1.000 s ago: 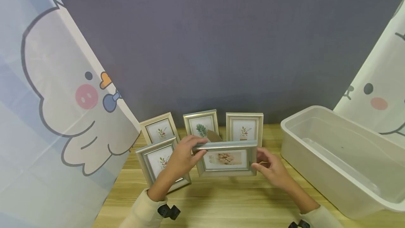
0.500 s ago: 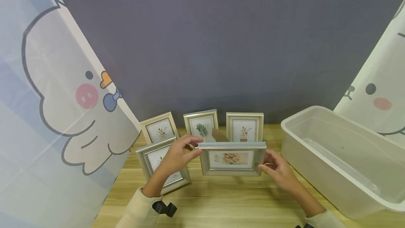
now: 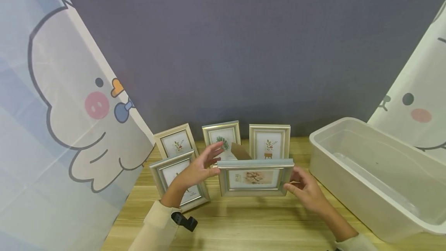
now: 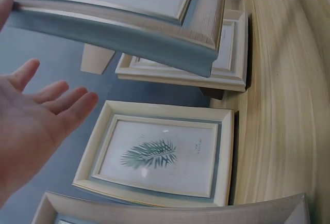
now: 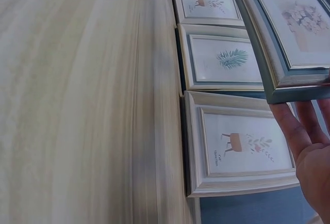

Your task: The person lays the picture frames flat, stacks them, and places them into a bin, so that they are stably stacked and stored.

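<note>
A silver picture frame (image 3: 256, 193) is held sideways above the table, its flower picture facing me. My right hand (image 3: 306, 191) grips its right end, thumb on the front and fingers behind. At the left end, my left hand (image 3: 196, 170) has its fingers spread off the frame; in the left wrist view that hand (image 4: 36, 126) shows loose fingers, with the thumb at the frame's corner. Behind stand a frame with a green leaf (image 3: 223, 127) and a cream frame with a potted plant (image 3: 287, 142). The held frame (image 5: 289, 77) partly covers others in the right wrist view.
Two more frames stand at the left, a cream one (image 3: 160, 139) behind a silver one (image 3: 156, 171). A large pale plastic bin (image 3: 348, 193) is at the right of the wooden table (image 3: 244, 224). A brown flap (image 3: 240, 151) shows behind the held frame. A grey backdrop (image 3: 223, 49) rises behind.
The held frame has moved to the right and then slightly down. My left fingers have come off its top edge and spread. The standing frames have not moved.
</note>
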`<state>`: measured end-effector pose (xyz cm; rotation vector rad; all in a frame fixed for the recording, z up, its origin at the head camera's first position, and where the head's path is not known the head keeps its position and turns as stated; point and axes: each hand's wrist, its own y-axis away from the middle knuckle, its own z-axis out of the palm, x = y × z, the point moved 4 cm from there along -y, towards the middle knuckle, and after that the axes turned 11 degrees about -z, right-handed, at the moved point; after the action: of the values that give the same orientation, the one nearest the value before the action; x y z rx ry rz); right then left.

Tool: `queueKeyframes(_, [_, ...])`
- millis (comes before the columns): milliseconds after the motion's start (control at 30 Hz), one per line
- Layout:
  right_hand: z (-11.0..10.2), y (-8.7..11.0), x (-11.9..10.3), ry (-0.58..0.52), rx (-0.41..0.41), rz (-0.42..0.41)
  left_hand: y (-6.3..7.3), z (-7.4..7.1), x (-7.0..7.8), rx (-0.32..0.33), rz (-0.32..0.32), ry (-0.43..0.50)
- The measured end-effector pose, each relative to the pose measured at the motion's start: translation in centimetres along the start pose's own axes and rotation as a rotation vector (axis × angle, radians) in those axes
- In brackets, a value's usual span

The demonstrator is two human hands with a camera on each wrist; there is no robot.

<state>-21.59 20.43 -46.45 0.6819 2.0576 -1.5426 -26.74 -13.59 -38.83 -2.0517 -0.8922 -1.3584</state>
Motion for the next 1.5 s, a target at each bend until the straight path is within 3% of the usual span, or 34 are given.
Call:
queueKeyframes(133, [0.1,0.2,0.1,-0.016,-0.009,-0.001,-0.3,0.2,-0.3,-0.082,0.017,0.098])
queueKeyframes(267, [0.2,0.3,0.1,-0.055,-0.027,-0.001,-0.5,0.2,-0.8,-0.124,0.041,0.133])
queueKeyframes(767, [0.4,0.2,0.0,-0.074,-0.034,-0.017,-0.7,0.5,-1.4,-0.182,0.049,0.187])
queueKeyframes(1100, [0.4,0.2,0.2,-0.076,-0.026,-0.027,-0.7,0.4,-1.4,-0.147,0.028,0.177])
queueKeyframes(1500, [0.2,0.3,0.4,0.002,0.010,-0.005,-0.4,-0.1,-1.0,0.020,-0.011,0.117])
